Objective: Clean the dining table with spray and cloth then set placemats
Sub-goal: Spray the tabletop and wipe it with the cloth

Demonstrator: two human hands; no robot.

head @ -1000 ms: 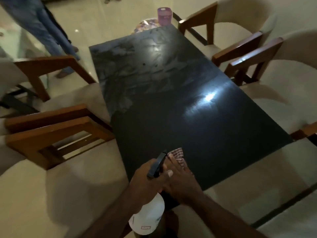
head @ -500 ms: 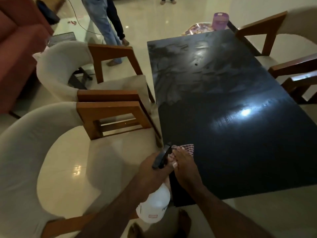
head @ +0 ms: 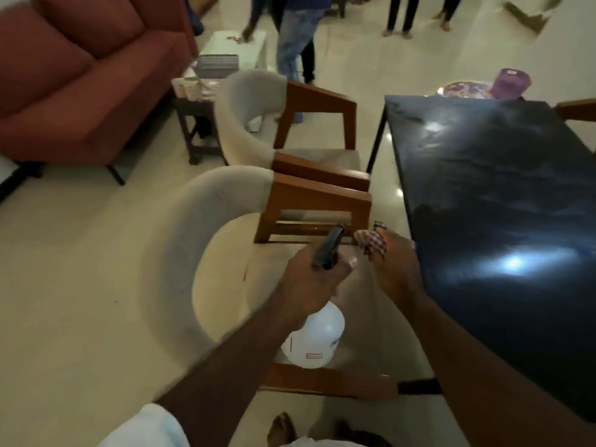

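Note:
My left hand grips a white spray bottle by its black trigger head, held over the seat of the near chair. Just to its right, my right hand holds a checked red-and-white cloth, off the table's left edge and above the chair. The black glossy dining table fills the right side, with smeary streaks on its far half and a bright light reflection near me. A round patterned placemat lies beyond the table's far end.
Two beige chairs with wooden arms stand left of the table. A purple container sits beside the placemat. A red sofa and a small side table are at left. People's legs stand at the back.
My view has swung left, so the table now sits at the right. Both hands have left the table's near corner and now hang over the chair, still holding bottle and cloth.

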